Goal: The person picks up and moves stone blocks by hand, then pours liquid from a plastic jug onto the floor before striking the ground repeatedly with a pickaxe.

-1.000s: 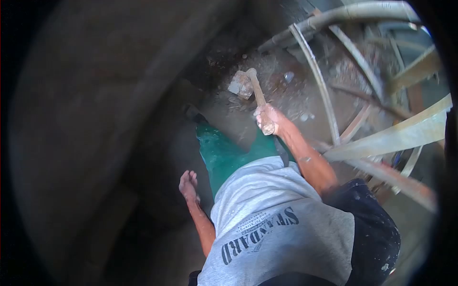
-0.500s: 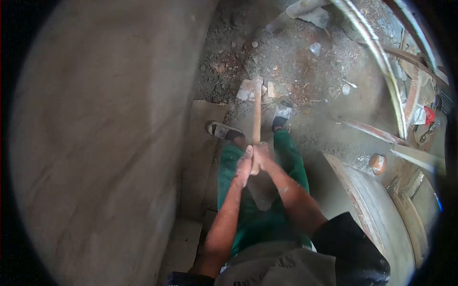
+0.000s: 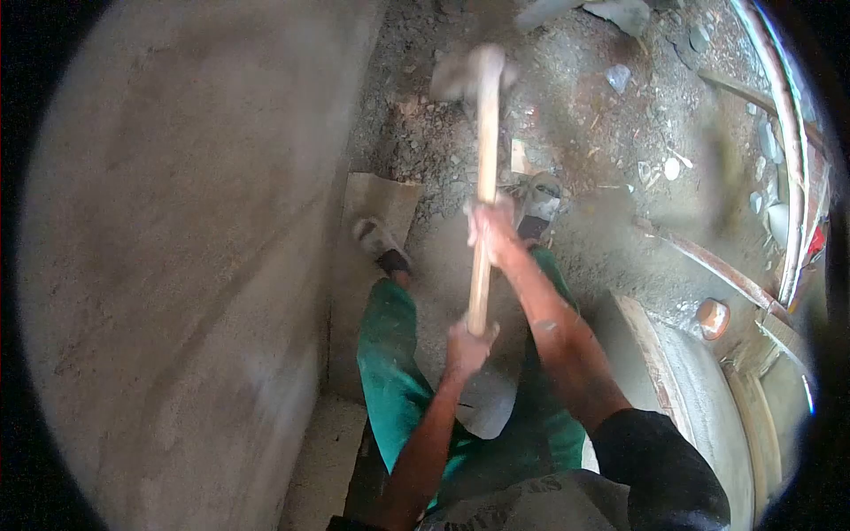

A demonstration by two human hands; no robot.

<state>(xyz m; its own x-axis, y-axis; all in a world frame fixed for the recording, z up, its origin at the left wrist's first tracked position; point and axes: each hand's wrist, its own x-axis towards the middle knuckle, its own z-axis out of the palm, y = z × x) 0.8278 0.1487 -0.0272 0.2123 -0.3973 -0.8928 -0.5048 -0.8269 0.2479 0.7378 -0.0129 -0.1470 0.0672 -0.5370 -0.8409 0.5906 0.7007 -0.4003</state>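
A hoe (image 3: 487,142) with a long pale wooden handle stretches away in front of me. Its broad head is smeared by motion and seems raised over the loose dirt (image 3: 416,124). My left hand (image 3: 469,347) is closed round the butt end of the handle, close to my body. Farther up the shaft, about midway, my right hand (image 3: 492,228) is wrapped round the wood. Both hands are dusty.
A rough plastered wall (image 3: 195,248) rises along my left. My feet in sandals stand apart on dusty ground. To the right lie wooden boards (image 3: 717,265), a small orange-brown pot (image 3: 712,319) and a curved pale strip (image 3: 784,115). Rubble and litter cover the ground ahead.
The hoe's head has moved farther away and up. My hands, close together before, are now apart: the right has slid up the handle, the left holds the end. My left foot has shifted left.
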